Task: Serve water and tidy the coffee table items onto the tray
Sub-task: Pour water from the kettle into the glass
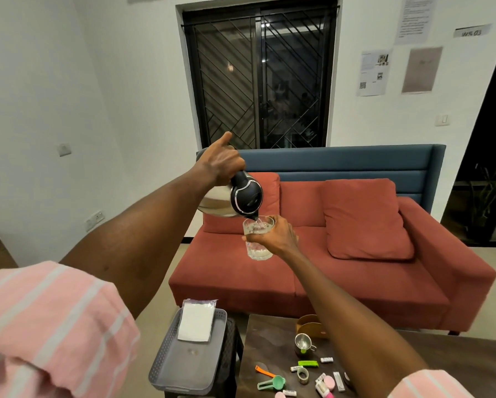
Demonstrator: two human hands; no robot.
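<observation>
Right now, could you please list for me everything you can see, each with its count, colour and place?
Steel kettle with black lid: one, silver and black, tilted in the air, pouring into the glass.
Clear drinking glass: one, transparent, held under the spout.
Grey plastic tray: one, on a dark stool beside the table.
White folded cloth: one, in the tray.
Dark wooden coffee table: one, bottom centre.
Small steel cup: one, silver, on the table.
Green measuring spoon: one, on the table.
Small mixed items: several, white, pink, green, on the table.
Red sofa: one, with blue back, behind the table.
Left hand: grips the kettle handle.
Right hand: holds the glass.
</observation>
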